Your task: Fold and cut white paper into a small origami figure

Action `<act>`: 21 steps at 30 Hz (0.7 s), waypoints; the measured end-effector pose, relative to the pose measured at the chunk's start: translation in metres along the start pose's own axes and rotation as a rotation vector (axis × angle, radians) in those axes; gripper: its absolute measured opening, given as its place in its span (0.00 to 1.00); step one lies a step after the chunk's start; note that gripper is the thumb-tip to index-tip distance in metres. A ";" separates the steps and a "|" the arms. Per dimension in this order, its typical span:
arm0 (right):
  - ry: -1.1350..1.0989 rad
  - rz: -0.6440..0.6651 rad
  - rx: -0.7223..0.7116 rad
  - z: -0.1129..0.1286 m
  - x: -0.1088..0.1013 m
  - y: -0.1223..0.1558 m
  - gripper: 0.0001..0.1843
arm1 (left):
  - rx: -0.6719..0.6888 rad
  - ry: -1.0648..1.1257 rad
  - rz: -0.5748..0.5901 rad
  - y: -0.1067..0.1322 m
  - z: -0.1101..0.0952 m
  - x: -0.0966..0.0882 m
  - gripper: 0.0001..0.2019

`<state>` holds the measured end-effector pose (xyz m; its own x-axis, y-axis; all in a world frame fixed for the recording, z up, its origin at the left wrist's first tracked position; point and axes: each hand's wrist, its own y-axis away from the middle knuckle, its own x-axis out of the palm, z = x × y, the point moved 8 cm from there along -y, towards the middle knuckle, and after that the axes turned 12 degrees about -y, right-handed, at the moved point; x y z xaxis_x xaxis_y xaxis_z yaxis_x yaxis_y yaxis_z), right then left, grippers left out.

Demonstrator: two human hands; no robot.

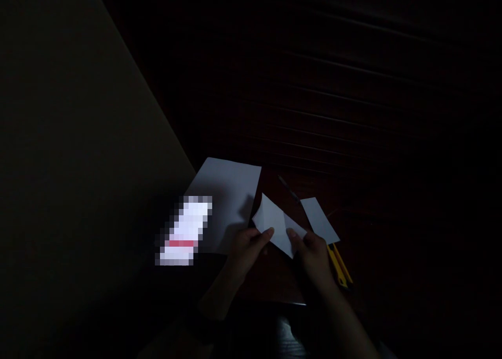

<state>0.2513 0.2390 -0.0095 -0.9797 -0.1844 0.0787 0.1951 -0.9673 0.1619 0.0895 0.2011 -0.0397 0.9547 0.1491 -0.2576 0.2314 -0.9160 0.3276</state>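
Observation:
A creased piece of white paper (277, 224) is held up over the dark table between both hands. My left hand (248, 246) pinches its lower left edge, thumb on top. At the right part of the same paper, my right hand (314, 254) grips with its thumb pressed on the surface; its other fingers are mostly hidden. Just right of the paper lies a smaller white paper rectangle (320, 220). A yellow utility knife (339, 267) sits partly under that rectangle, beside my right wrist.
Large white sheets (227, 192) lie on the table at left, behind a bright pixelated screen (184, 231). A pen (289, 188) rests beyond the held paper. The table's front edge (274, 301) shows near my forearms. A pale wall (78, 113) rises at left; the room is dim.

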 end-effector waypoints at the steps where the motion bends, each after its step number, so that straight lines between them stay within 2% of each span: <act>1: -0.083 0.006 0.058 -0.005 -0.002 -0.001 0.15 | 0.003 0.001 -0.006 0.000 -0.001 -0.001 0.17; 5: -0.292 0.086 0.206 -0.017 0.001 0.001 0.17 | 0.029 0.010 -0.045 0.000 -0.006 -0.007 0.17; 10: -0.237 0.245 0.271 -0.019 0.011 0.010 0.19 | 0.065 0.036 -0.041 0.001 -0.010 -0.010 0.18; 21: -0.206 0.286 0.226 -0.014 0.008 0.022 0.17 | 0.053 0.078 0.081 0.021 -0.019 -0.001 0.15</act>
<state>0.2474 0.2140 -0.0196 -0.8595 -0.3788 0.3432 0.4852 -0.8158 0.3147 0.0968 0.1890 -0.0155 0.9820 0.1006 -0.1598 0.1448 -0.9444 0.2953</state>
